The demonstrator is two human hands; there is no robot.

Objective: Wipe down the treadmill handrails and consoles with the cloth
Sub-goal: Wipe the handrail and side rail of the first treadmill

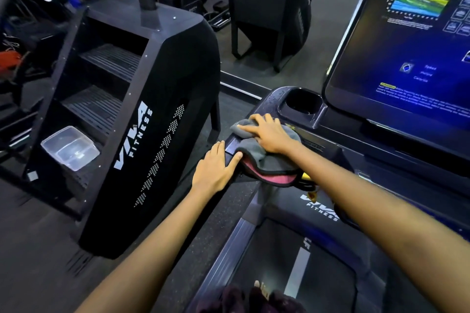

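Pressed flat under the right hand [269,134], fingers spread and relaxed rather than curled, a grey cloth [264,152] lies on the left end of a treadmill console [330,140]; its pink underside hangs off the near edge. Just left of it, the left hand [216,170] rests open on the console's corner, thumb touching the cloth's edge. Nearest the camera, the treadmill belt [292,274] is cut off by the lower frame, where dark shapes at the bottom edge are too blurred to identify. Something yellow and black under the cloth's near right is mostly hidden. Beyond the hands sits one cup holder [304,103]; right of it one lit screen [407,46], its text unreadable. To the left stands one black stair machine [152,122] with one clear plastic tub [70,147] on a step.
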